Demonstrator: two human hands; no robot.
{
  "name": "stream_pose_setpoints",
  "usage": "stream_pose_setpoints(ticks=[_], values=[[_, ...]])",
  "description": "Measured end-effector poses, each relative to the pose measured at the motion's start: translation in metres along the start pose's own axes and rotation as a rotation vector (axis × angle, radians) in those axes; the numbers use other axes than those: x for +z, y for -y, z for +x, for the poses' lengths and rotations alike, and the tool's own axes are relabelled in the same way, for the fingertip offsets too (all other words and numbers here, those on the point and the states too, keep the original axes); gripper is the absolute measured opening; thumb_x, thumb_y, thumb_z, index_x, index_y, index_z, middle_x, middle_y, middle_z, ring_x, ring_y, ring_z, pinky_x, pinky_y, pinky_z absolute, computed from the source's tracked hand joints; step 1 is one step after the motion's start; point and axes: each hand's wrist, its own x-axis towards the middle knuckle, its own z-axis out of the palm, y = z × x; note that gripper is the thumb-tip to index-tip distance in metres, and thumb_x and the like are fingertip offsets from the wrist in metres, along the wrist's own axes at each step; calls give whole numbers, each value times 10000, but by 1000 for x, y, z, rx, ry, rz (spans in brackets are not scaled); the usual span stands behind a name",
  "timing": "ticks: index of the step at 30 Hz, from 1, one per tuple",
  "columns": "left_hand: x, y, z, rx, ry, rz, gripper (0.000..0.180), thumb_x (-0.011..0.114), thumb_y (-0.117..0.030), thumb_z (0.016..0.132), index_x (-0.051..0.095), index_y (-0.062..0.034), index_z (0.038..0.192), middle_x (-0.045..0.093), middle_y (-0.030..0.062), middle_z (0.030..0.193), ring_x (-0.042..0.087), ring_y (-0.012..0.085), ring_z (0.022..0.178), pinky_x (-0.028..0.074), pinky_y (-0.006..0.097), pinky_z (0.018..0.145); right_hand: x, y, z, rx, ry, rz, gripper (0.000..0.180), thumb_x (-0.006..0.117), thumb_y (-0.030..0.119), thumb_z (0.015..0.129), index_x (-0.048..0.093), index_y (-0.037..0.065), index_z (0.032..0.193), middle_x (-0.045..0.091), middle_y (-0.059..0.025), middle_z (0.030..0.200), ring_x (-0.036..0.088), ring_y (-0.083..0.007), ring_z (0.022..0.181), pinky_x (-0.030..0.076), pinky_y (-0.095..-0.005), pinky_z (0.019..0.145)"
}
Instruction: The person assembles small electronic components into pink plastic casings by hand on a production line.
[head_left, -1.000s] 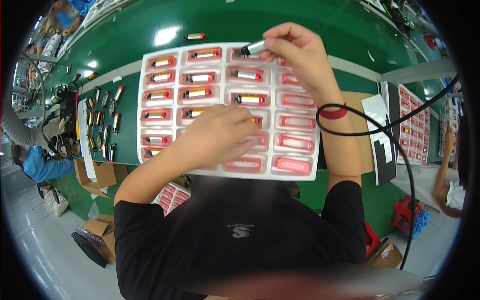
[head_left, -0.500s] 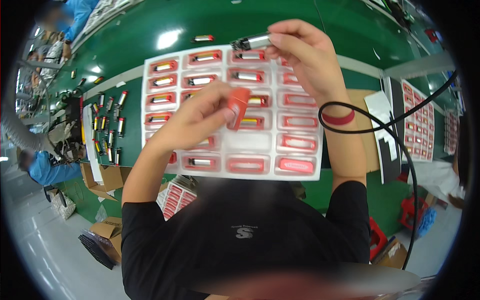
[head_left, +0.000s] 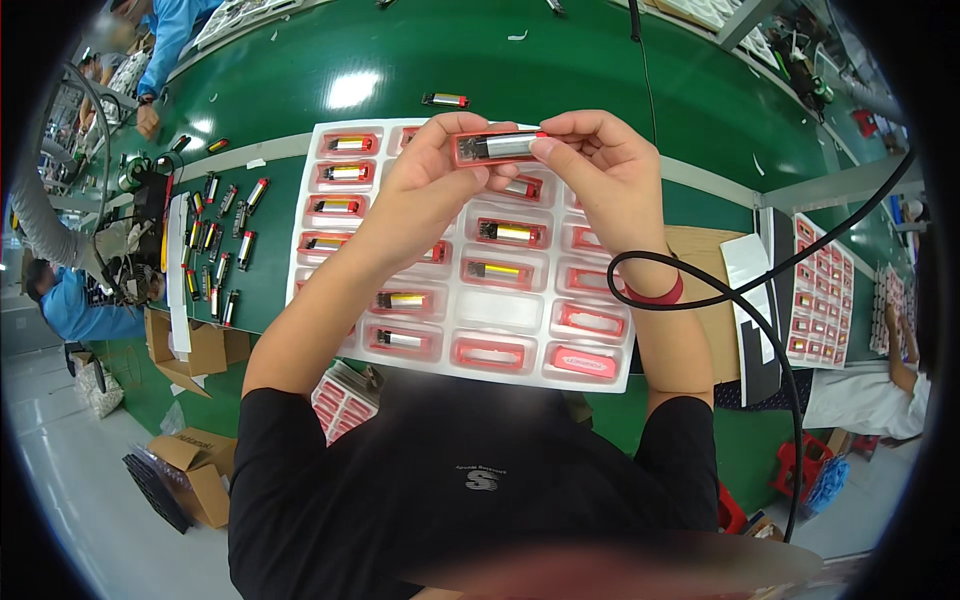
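Above the far part of a white tray [head_left: 500, 309], my two hands meet on one small assembly. My left hand [head_left: 425, 190] grips an open red plastic shell [head_left: 464, 150] by its left end. My right hand [head_left: 605, 175] pinches the red end of a silver cylindrical battery unit with a black end [head_left: 508, 147], which lies in or against the shell; whether it is fully seated I cannot tell. Below, the tray's compartments hold red shells, many with battery units in them. One compartment near the front is bare, and a shell [head_left: 585, 362] at the front right lies with its solid side up.
Loose battery units [head_left: 215, 245] lie in a group at the left, and one [head_left: 446, 100] lies beyond the tray. A black cable [head_left: 740, 291] loops across my right wrist. Another filled tray [head_left: 822, 290] stands at the right. A co-worker's blue sleeve [head_left: 172, 45] shows at the far left.
My hands were apart and have come together. The shell in my left hand has moved up and right and turned open side up; the battery unit has come down to it.
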Motion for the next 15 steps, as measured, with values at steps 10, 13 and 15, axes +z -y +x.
stream_pose_setpoints(ticks=[10, 13, 15], values=[[2, 4, 0, -2, -8, 97, 417, 517, 23, 1010, 434, 11, 1418, 582, 136, 1337, 625, 165, 1157, 503, 318, 1048, 1, -3, 0, 51, -48, -141, 176, 757, 70, 901, 719, 0, 1058, 725, -46, 938, 661, -93, 844, 538, -233, 726], [2, 6, -2, 55, 14, 123, 398, 515, 26, 1013, 438, 18, 1403, 568, 134, 1352, 621, 165, 1164, 500, 319, 1053, 2, -2, -1, 68, -34, -134, 174, 756, 74, 904, 727, 3, 1059, 732, -51, 951, 667, -96, 852, 543, -238, 750], [2, 7, -2, 75, 27, 145, 390, 517, 25, 1013, 439, 20, 1395, 570, 132, 1347, 618, 164, 1170, 498, 321, 1055, 4, -7, 0, 46, -45, -107, 166, 756, 73, 903, 732, 4, 1053, 733, -50, 953, 667, -96, 846, 544, -239, 754]])
